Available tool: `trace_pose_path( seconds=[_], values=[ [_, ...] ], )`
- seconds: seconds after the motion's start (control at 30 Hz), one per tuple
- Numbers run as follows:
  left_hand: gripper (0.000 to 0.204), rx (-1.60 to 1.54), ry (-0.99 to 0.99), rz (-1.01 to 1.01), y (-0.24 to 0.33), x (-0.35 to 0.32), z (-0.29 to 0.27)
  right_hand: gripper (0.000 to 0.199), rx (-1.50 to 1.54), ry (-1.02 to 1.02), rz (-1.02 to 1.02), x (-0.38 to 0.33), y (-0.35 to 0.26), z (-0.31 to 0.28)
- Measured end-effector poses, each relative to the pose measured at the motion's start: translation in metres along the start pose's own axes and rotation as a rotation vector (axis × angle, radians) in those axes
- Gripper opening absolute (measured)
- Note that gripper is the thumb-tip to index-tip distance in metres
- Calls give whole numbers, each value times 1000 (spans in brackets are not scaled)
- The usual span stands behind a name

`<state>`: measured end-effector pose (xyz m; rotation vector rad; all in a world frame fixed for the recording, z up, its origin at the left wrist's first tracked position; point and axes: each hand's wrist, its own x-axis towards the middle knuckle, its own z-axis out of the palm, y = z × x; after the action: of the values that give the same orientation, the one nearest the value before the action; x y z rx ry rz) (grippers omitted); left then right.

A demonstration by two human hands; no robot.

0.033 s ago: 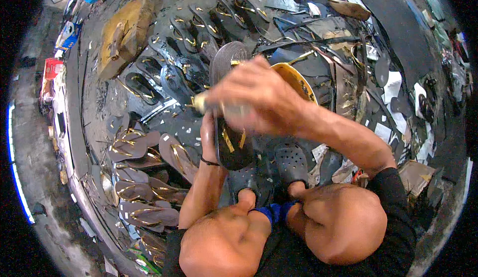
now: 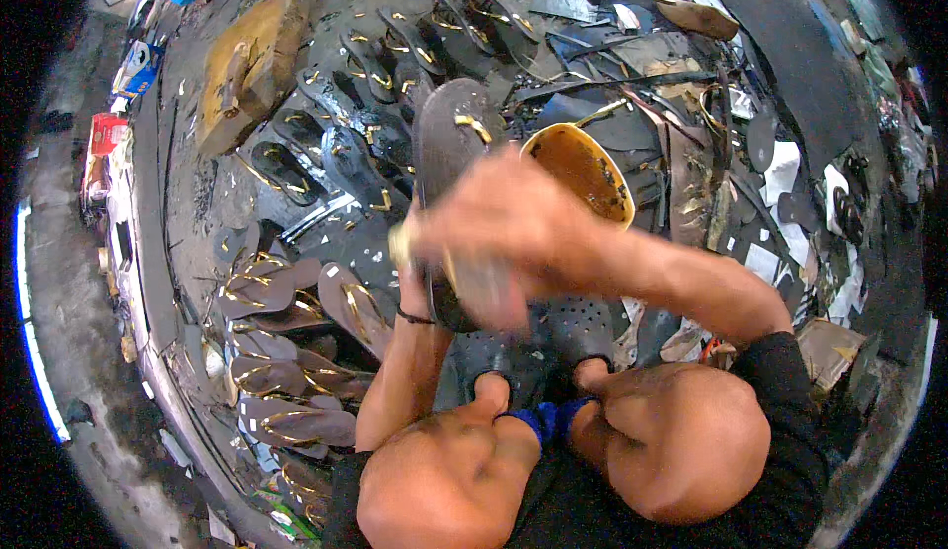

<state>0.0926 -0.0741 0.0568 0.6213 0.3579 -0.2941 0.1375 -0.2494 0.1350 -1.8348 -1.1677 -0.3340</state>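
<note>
My left hand [image 2: 412, 287] grips a dark sandal sole [image 2: 449, 119] by its left edge, the fingers partly hidden behind it. Gold strap ends show on the sole's upturned face near its far end. Across the sole's middle and near part passes my right hand [image 2: 509, 223], blurred by motion and closed on a short tool with a pale end [image 2: 400, 243]; its kind is unclear. Just right of the sole, a pale-rimmed pot [image 2: 624, 176] holds brownish-yellow stuff with dark bits. My dark perforated clogs [image 2: 578, 327] are below.
Several finished-looking sandals with gold straps [image 2: 272, 376] lie piled at left. More dark soles with gold straps [image 2: 346, 159] spread across the far floor. A wooden block [image 2: 252, 65] stands at far left. Scraps and paper [image 2: 780, 174] litter the right side.
My right hand has slid nearer to me along the sole, with the pale-ended tool in it. More of the sole's far end and of the pot now shows.
</note>
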Motion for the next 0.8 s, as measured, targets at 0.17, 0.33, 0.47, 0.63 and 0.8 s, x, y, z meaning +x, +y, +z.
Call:
trace_pose_path(
  seconds=[0.17,0.33,0.47,0.63,0.8],
  values=[
    [44,72,17,34,17,-5,-3,43,209,-84,-61,-25,-48,16],
    [43,-50,49,153,50,40,-23,41,309,-203,90,-48,-34,24],
    [38,177,228,38,49,78,-8,22,235,-56,516,-83,-21,9],
    [18,153,104,31,-5,170,-23,20,194,115,877,-119,-16,-7],
    [22,82,153,276,-17,197,-30,21,79,166,995,-130,-15,-2]
  ],
)
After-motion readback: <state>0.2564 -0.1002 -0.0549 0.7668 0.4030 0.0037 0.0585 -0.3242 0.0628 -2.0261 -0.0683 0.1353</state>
